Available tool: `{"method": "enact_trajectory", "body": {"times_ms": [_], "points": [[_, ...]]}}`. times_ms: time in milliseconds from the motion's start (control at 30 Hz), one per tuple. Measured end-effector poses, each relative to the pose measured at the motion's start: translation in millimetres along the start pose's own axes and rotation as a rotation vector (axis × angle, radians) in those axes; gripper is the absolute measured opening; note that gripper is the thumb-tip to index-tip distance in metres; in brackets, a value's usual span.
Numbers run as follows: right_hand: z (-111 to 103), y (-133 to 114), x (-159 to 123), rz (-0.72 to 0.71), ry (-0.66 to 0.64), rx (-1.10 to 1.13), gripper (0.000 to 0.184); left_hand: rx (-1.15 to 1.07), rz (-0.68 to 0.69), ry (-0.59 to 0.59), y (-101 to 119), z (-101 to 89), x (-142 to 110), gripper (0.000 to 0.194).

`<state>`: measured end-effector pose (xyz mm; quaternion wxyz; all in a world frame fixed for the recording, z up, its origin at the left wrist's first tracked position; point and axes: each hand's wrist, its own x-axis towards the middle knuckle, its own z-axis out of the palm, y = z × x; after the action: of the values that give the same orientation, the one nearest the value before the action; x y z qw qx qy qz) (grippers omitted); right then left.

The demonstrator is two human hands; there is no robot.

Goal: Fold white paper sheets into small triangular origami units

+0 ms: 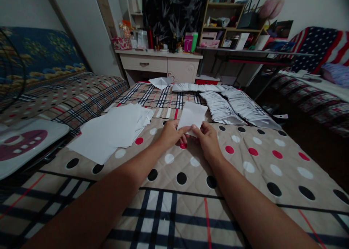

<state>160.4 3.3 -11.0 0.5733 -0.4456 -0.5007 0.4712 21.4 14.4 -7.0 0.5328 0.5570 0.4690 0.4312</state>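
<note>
Both hands grip one small white sheet of paper (pixel 193 114) just above the bedspread. My left hand (pixel 172 133) pinches its lower left edge, and my right hand (pixel 207 138) holds the lower right with the thumb pressed on top. Left of the hands lies a loose pile of white paper sheets (pixel 109 129). Beyond and to the right, long rows of tightly stacked folded papers (pixel 222 107) rest on the bed. One separate folded paper (pixel 161 82) sits at the bed's far edge.
A dotted and plaid bedspread (pixel 169 172) covers the surface under the hands. At the far end stands a white dresser (pixel 147 63) crowded with bottles and boxes. A white and purple plastic object (pixel 29 143) is at the left. Another bed (pixel 313 96) is at the right.
</note>
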Motion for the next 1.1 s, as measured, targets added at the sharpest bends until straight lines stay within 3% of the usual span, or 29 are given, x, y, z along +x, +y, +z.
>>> {"method": "enact_trajectory", "body": {"times_ms": [100, 200, 300, 400, 633, 700, 900, 1100], "points": [[2.9, -0.6, -1.9, -0.015, -0.06, -0.033, 0.033, -0.042, 0.024, 0.029, -0.9, 0.0, 0.6, 0.03], [2.7, 0.5, -2.2, -0.011, -0.015, -0.044, 0.029, -0.07, 0.026, 0.016, -1.8, -1.1, 1.9, 0.032], [1.7, 2.1, -1.2, 0.006, 0.058, -0.012, 0.029, -0.157, -0.036, -0.022, 0.3, -1.4, 2.1, 0.029], [1.5, 3.8, -0.5, 0.021, 0.02, 0.019, 0.032, -0.217, -0.095, -0.012, 4.7, -0.4, 0.8, 0.03], [0.2, 4.4, -2.3, 0.038, -0.035, -0.052, 0.035, -0.129, -0.079, -0.054, 6.5, -1.4, -1.8, 0.027], [-0.6, 2.5, -2.8, 0.071, -0.058, -0.047, 0.037, -0.104, -0.074, -0.016, 4.6, -4.9, 0.5, 0.025], [-0.9, -6.6, -5.5, 0.176, -0.249, -0.026, 0.034, -0.111, 0.094, 0.256, -2.2, -25.7, 12.9, 0.032], [-0.1, -6.0, -6.1, 0.194, -0.344, 0.006, 0.043, -0.131, 0.125, 0.332, -5.9, -34.3, 15.6, 0.039]]}}
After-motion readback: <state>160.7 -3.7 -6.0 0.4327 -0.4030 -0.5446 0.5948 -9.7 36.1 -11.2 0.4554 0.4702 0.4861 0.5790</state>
